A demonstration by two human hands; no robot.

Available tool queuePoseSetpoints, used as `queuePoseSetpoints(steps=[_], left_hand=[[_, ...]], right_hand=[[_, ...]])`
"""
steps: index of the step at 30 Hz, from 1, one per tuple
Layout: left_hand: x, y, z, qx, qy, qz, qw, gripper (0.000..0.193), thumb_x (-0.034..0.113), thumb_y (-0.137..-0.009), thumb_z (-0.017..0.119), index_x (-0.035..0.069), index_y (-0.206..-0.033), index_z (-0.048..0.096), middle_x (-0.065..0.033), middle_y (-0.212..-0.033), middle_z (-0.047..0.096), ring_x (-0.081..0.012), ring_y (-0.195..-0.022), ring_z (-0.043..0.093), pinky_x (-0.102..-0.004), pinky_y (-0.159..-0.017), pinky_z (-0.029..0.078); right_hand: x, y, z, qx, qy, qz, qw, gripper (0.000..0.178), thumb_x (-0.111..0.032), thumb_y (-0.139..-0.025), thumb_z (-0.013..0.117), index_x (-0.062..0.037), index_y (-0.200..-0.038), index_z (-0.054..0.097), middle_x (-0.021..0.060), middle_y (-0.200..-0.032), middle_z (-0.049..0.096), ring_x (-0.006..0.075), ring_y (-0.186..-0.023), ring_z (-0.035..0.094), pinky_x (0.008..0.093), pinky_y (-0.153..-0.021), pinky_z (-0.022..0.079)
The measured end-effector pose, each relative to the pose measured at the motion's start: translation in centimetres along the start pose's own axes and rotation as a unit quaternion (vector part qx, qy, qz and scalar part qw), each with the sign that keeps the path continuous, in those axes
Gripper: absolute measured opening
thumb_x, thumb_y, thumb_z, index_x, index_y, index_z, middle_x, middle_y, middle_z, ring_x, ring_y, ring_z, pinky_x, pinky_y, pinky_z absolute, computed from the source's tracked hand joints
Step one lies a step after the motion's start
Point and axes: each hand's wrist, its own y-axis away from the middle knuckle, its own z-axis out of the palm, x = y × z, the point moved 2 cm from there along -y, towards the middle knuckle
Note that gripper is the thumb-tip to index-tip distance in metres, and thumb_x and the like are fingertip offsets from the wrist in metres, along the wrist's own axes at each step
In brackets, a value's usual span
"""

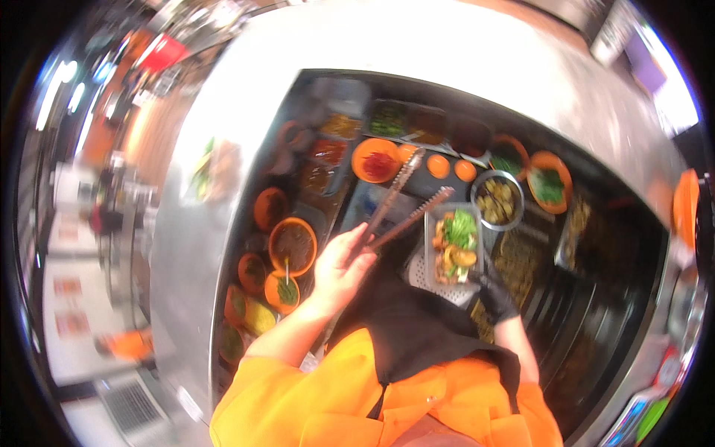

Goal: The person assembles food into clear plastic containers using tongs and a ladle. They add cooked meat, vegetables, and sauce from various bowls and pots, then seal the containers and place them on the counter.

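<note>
My bare left hand [342, 264] grips metal tongs [392, 192] near their joined end; the long toothed arms stand apart, with nothing visible between them. In my black-gloved right hand [497, 296] is the near right side of a clear container [430, 242]. Shredded green leaves [459, 229] fill its far part. Browned, orange-toned pieces [456, 261] lie nearer to me, too blurred to name. Just under the container shows a pale perforated tray [421, 277]. A round metal bowl [472, 195] of greenish slices stands beyond the container's right corner.
Orange bowls of sauces and greens, such as a brown sauce bowl [313, 249] with a spoon, line the left. An orange bowl [359, 165] holds something red. Rectangular tubs stand at the back. A steel counter [190, 279] borders the dark well. Far left sits a laptop [132, 406].
</note>
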Motion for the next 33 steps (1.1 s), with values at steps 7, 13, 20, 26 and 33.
queuePoseSetpoints(steps=[7,13,20,26,33], left_hand=[[0.3,11.6,-10.8,0.267,0.131,0.136,0.945,0.055,0.005,-0.097,0.059,-0.001,-0.148,0.038,-0.0167,-0.131,0.055,-0.0208,-0.102,0.064,-0.0362,-0.093,0.053],[-0.8,25.2,-22.1,0.526,0.078,0.157,0.832,0.053,0.023,-0.102,0.054,0.003,-0.148,0.039,-0.0179,-0.137,0.052,-0.0229,-0.098,0.062,-0.0381,-0.087,0.052],[-1.7,37.6,-28.0,0.674,0.039,0.057,0.735,0.048,0.027,-0.102,0.053,0.002,-0.143,0.043,-0.0153,-0.135,0.054,-0.0186,-0.096,0.061,-0.0321,-0.086,0.049],[-2.1,40.5,-29.0,0.648,0.136,-0.007,0.749,0.042,0.025,-0.100,0.055,0.001,-0.134,0.048,-0.0144,-0.128,0.059,-0.0156,-0.092,0.061,-0.0267,-0.079,0.049],[-2.3,32.9,-27.4,0.452,0.319,-0.017,0.833,0.044,0.005,-0.101,0.053,0.000,-0.143,0.044,-0.0162,-0.138,0.055,-0.0258,-0.124,0.056,-0.0412,-0.110,0.042]], right_hand=[[-1.1,-0.7,17.2,-0.198,0.096,0.102,0.970,0.095,-0.038,-0.082,0.077,-0.0022,-0.155,0.027,0.0113,-0.150,0.044,0.0237,-0.136,0.045,0.0366,-0.112,0.038],[-0.9,-1.7,39.4,-0.374,0.175,0.171,0.894,0.072,-0.044,-0.099,0.057,-0.0082,-0.156,0.030,0.0089,-0.152,0.042,0.0195,-0.138,0.043,0.0351,-0.112,0.038],[10.1,-10.0,54.5,-0.449,0.387,0.015,0.805,0.065,-0.054,-0.101,0.046,0.0002,-0.136,0.054,0.0164,-0.122,0.063,0.0224,-0.111,0.059,0.0384,-0.089,0.052],[13.5,-11.4,59.5,-0.260,0.625,-0.354,0.645,0.060,-0.049,-0.098,0.052,-0.0004,-0.134,0.055,0.0221,-0.118,0.063,0.0364,-0.104,0.063,0.0424,-0.088,0.051],[11.2,0.8,54.9,-0.573,0.365,-0.057,0.732,0.054,-0.026,-0.095,0.068,-0.0009,-0.138,0.049,0.0103,-0.116,0.063,0.0174,-0.108,0.059,0.0350,-0.092,0.049]])
